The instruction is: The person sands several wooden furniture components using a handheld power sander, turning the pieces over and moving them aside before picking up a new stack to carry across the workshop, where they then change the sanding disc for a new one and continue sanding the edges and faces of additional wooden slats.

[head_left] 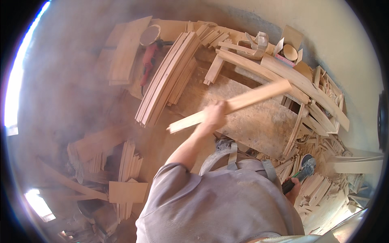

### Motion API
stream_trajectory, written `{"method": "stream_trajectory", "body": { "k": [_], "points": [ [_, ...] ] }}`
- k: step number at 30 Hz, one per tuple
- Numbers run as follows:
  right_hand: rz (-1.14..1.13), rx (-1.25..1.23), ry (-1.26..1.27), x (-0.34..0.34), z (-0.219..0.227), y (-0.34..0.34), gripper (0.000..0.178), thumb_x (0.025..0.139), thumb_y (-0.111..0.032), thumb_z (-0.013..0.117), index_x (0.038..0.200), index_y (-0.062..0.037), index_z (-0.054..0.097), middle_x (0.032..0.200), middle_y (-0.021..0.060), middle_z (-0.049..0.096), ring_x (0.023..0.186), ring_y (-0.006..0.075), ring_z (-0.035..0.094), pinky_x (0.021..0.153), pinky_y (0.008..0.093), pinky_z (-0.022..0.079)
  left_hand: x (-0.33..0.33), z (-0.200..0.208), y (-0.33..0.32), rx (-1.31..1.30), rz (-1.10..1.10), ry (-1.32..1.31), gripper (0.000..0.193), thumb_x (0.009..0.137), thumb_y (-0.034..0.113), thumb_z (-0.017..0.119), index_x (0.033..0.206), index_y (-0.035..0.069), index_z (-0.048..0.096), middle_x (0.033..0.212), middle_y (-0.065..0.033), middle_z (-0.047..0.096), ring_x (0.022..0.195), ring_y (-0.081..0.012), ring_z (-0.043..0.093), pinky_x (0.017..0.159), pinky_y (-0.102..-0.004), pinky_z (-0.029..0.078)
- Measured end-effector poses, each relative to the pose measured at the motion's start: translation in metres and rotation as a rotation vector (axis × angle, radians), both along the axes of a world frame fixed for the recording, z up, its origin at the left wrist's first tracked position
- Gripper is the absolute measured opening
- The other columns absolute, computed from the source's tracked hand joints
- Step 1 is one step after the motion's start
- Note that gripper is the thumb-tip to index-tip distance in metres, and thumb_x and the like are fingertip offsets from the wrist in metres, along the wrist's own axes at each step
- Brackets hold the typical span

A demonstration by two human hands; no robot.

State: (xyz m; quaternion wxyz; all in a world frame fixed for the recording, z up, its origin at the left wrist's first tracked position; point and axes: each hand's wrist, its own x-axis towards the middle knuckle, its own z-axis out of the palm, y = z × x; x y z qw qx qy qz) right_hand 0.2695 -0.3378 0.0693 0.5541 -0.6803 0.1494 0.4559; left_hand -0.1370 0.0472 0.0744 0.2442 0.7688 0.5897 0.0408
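Note:
My left hand (216, 114) is wrapped round a pale wooden board (256, 95), which slants up to the right over the workbench (259, 127). The board is slightly blurred. Low at my right side, my right hand (295, 190) grips an angle grinder (306, 169) by its dark handle. Its round disc points up and away from me, well apart from the board. Part of the right hand and all of that forearm are hidden by my body. Left of the board lies a stack of long wooden strips (168, 81) on the bench.
A red power tool with a round pad (149, 56) lies beyond the strips. A wooden frame (259, 69) and an open cardboard box (289, 52) stand at the back right. Scrap wood (320, 190) is heaped at my right, and more boards (129, 162) stand at the left. Dust hazes the left side.

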Motion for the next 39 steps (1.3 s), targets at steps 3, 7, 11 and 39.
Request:
{"method": "stream_trajectory", "body": {
  "k": [3,7,11,39],
  "points": [
    [-0.034,0.027,0.002,-0.019,0.003,0.016,0.027,0.074,-0.017,0.067,0.093,0.0020,0.066,0.080,0.0149,0.067,0.074,0.0306,0.067,0.072,0.0421,0.058,-0.071,0.055,0.036,0.078,0.237,0.195,0.025,0.093,0.013,0.065,0.114,0.000,0.063,0.109,-0.0227,0.070,0.103,-0.0361,0.069,0.088,-0.0521,0.059],
    [-0.009,0.051,-0.031,-0.038,0.008,0.034,0.027,0.075,-0.017,0.069,0.094,0.0013,0.067,0.081,0.0146,0.068,0.074,0.0310,0.067,0.072,0.0418,0.058,-0.194,0.044,0.103,0.298,0.421,0.240,0.036,0.092,0.028,0.065,0.115,0.000,0.065,0.104,-0.0270,0.072,0.100,-0.0469,0.071,0.090,-0.0548,0.057],
    [-0.020,0.039,-0.038,-0.054,0.019,0.043,0.027,0.075,-0.019,0.070,0.093,0.0017,0.068,0.082,0.0151,0.069,0.074,0.0309,0.068,0.072,0.0416,0.058,-0.249,0.038,0.154,0.132,0.385,0.358,0.031,0.094,0.024,0.058,0.118,0.004,0.066,0.115,-0.0273,0.071,0.111,-0.0462,0.069,0.096,-0.0551,0.055],
    [-0.488,-0.293,-0.256,-0.149,0.094,-0.010,0.036,0.066,-0.009,0.069,0.098,0.0061,0.063,0.082,0.0147,0.068,0.067,0.0261,0.069,0.068,0.0388,0.061,0.273,-0.121,0.206,0.574,-0.893,0.214,0.069,0.078,0.006,0.075,0.142,0.009,0.051,0.125,-0.0163,0.052,0.122,-0.0352,0.051,0.100,-0.0498,0.044]
  ]
}}
